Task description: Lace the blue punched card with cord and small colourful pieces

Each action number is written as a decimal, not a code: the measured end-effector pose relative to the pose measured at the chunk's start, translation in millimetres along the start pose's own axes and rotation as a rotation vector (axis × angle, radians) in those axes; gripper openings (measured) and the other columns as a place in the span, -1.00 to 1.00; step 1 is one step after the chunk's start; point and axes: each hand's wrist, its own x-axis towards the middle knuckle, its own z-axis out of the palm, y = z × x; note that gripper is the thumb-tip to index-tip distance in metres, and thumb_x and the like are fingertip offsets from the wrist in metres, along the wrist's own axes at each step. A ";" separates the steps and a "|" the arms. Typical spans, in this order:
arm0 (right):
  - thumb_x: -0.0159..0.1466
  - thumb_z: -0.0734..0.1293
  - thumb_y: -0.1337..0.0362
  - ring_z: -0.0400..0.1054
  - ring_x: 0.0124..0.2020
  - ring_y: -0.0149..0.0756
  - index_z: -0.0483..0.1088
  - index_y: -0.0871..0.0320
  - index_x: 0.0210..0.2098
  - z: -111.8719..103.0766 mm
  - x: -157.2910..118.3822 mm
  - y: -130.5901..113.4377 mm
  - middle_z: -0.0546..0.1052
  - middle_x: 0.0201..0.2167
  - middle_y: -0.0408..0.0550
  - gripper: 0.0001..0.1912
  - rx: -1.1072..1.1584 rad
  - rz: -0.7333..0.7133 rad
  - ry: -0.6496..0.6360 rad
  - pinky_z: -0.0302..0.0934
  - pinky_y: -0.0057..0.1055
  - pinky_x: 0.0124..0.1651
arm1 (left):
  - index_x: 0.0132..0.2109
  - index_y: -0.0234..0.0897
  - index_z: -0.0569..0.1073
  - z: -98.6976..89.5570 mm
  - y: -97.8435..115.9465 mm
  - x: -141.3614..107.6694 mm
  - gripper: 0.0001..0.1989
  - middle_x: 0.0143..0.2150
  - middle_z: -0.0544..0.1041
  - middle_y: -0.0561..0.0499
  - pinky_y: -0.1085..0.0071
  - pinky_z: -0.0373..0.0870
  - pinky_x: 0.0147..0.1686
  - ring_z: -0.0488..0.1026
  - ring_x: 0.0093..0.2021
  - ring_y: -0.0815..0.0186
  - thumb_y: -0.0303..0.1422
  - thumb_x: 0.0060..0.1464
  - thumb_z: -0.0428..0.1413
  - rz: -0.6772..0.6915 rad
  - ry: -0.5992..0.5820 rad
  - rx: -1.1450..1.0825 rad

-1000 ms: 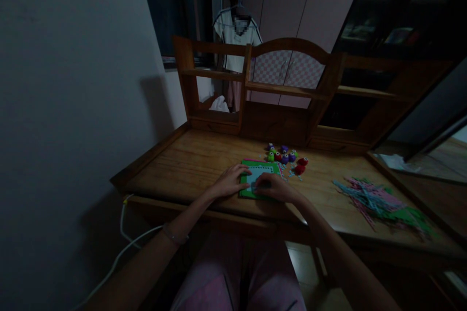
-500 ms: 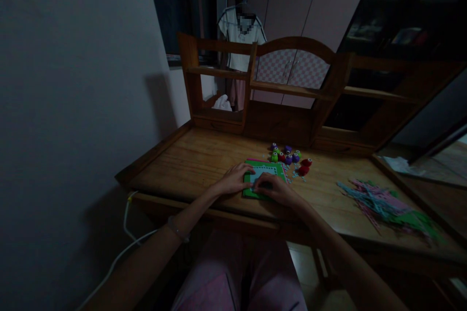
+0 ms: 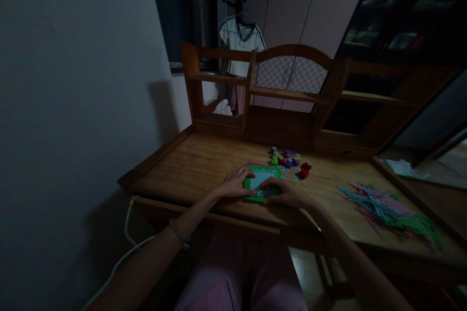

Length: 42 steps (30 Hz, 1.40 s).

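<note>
A flat rectangular card (image 3: 260, 178) with a green border, a pale blue middle and a row of small dark marks along its top lies on the desk. My left hand (image 3: 234, 183) rests on its left edge, fingers and thumb apart. Over the lower right part is my right hand (image 3: 290, 193), its thumb and fingers spread in an arch. A small pale piece shows near the right fingertips; whether they touch it I cannot tell. A pink edge peeks out from beneath the card.
Several small red, purple and green craft punches (image 3: 289, 162) stand behind the card amid pale scraps (image 3: 296, 175). A pile of pink, blue and green paper strips (image 3: 392, 211) lies at the right of the wooden desk (image 3: 175, 165). A shelf unit (image 3: 280, 95) rises at the back.
My right hand has shifted slightly right and down, and its thumb and fingers have opened from a pinch. My left hand stays at the card's left edge. The view has tilted slightly.
</note>
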 end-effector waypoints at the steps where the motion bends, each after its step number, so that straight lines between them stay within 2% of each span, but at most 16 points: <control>1: 0.08 0.42 0.05 0.34 -0.10 -0.22 0.43 0.06 -0.08 -0.7 0.7 0.4 0.48 -0.15 -0.08 -0.57 -0.001 0.012 -0.006 0.18 -0.25 0.02 | 0.07 -0.13 0.32 0.5 0.5 -0.1 -0.40 0.15 0.23 -0.04 0.19 0.11 0.16 0.18 0.16 0.12 0.01 -0.09 0.17 -0.001 0.002 0.005; 8: 0.11 0.40 0.04 0.37 -0.22 -0.26 0.49 0.15 -0.34 7.0 12.2 9.7 0.50 -0.30 -0.06 -0.71 0.003 -0.040 0.058 0.21 -0.30 -0.05 | 0.06 -0.13 0.31 3.8 -4.3 2.1 -0.40 0.12 0.25 -0.04 0.21 0.13 0.14 0.21 0.13 0.14 0.00 -0.11 0.19 -0.018 0.001 0.021; 15: 0.06 0.44 0.04 0.35 -0.17 -0.25 0.54 0.11 -0.40 -13.1 -2.5 4.5 0.46 -0.22 -0.05 -0.73 -0.023 -0.004 -0.080 0.19 -0.31 -0.02 | 0.06 -0.12 0.32 3.8 -5.7 4.0 -0.39 0.16 0.22 -0.04 0.19 0.10 0.16 0.16 0.18 0.11 0.00 -0.12 0.20 -0.030 -0.017 0.027; 17: 0.04 0.45 0.04 0.35 -0.14 -0.24 0.54 0.09 -0.36 -19.6 -7.7 1.7 0.47 -0.19 -0.07 -0.72 -0.049 0.008 -0.108 0.18 -0.31 0.01 | 0.06 -0.13 0.32 3.7 -5.9 4.1 -0.38 0.17 0.21 -0.05 0.18 0.09 0.17 0.16 0.18 0.11 0.00 -0.13 0.20 -0.032 -0.013 0.026; 22: 0.03 0.45 0.04 0.34 -0.11 -0.20 0.44 0.01 -0.06 -25.7 -13.4 2.0 0.49 -0.14 -0.10 -0.51 -0.089 0.106 -0.098 0.20 -0.28 -0.02 | 0.06 -0.14 0.35 3.0 -3.2 0.9 -0.39 0.14 0.26 -0.07 0.17 0.11 0.17 0.18 0.17 0.12 0.01 -0.12 0.20 0.012 0.030 0.015; 24: 0.07 0.42 0.03 0.35 -0.14 -0.22 0.45 0.05 -0.09 -23.4 -10.9 4.2 0.49 -0.17 -0.09 -0.57 -0.092 0.088 -0.083 0.20 -0.28 -0.03 | 0.07 -0.14 0.37 4.1 -0.2 -1.5 -0.40 0.17 0.25 -0.08 0.13 0.04 0.21 0.12 0.22 0.10 -0.01 -0.11 0.20 0.052 0.072 0.026; 26: 0.12 0.38 0.04 0.35 -0.16 -0.24 0.48 0.09 -0.17 -19.5 -6.9 6.5 0.50 -0.21 -0.07 -0.65 -0.090 0.039 -0.060 0.19 -0.30 -0.03 | 0.10 -0.13 0.36 6.6 3.3 -3.8 -0.48 0.25 0.19 -0.06 0.15 -0.02 0.25 0.04 0.28 0.13 -0.08 0.00 0.15 0.124 0.049 0.018; 29: 0.14 0.37 0.03 0.34 -0.18 -0.26 0.50 0.12 -0.28 -15.8 -3.1 9.9 0.47 -0.24 -0.06 -0.70 -0.086 -0.005 -0.031 0.19 -0.32 -0.04 | 0.17 -0.05 0.31 9.8 9.1 -6.3 -0.62 0.31 0.13 0.05 0.25 -0.03 0.27 0.02 0.31 0.27 -0.24 0.23 -0.08 0.247 -0.128 -0.030; 31: 0.11 0.39 0.01 0.33 -0.18 -0.26 0.52 0.12 -0.34 -17.2 -5.1 13.1 0.45 -0.24 -0.05 -0.69 -0.085 -0.008 -0.029 0.20 -0.33 -0.06 | 0.21 -0.01 0.25 9.2 12.9 -7.4 -0.60 0.33 0.11 0.11 0.29 -0.05 0.28 -0.01 0.32 0.31 -0.31 0.28 -0.18 0.275 -0.221 -0.022; 33: 0.07 0.42 0.00 0.32 -0.17 -0.25 0.54 0.11 -0.38 -21.1 -11.2 16.8 0.42 -0.23 -0.05 -0.69 -0.096 -0.007 -0.033 0.19 -0.32 -0.06 | 0.24 0.01 0.20 6.6 16.7 -8.6 -0.58 0.34 0.05 0.14 0.29 -0.08 0.29 -0.04 0.33 0.31 -0.34 0.28 -0.18 0.276 -0.255 0.026; 37: 0.02 0.45 0.01 0.30 -0.15 -0.23 0.56 0.08 -0.42 -28.8 -29.0 20.4 0.40 -0.23 -0.06 -0.72 -0.119 0.007 -0.002 0.18 -0.30 -0.04 | 0.23 0.03 0.21 3.0 24.7 -11.4 -0.55 0.34 0.06 0.16 0.27 -0.05 0.29 0.01 0.32 0.29 -0.41 0.23 -0.13 0.297 -0.234 0.145; 42: 0.04 0.44 0.05 0.30 -0.17 -0.24 0.49 0.02 -0.15 -30.9 -38.8 14.7 0.41 -0.14 -0.08 -0.61 -0.107 0.064 0.056 0.20 -0.30 -0.09 | 0.22 0.03 0.23 9.3 34.7 -12.0 -0.52 0.31 0.14 0.10 0.21 0.07 0.23 0.14 0.26 0.22 -0.43 0.18 -0.10 0.270 -0.132 0.259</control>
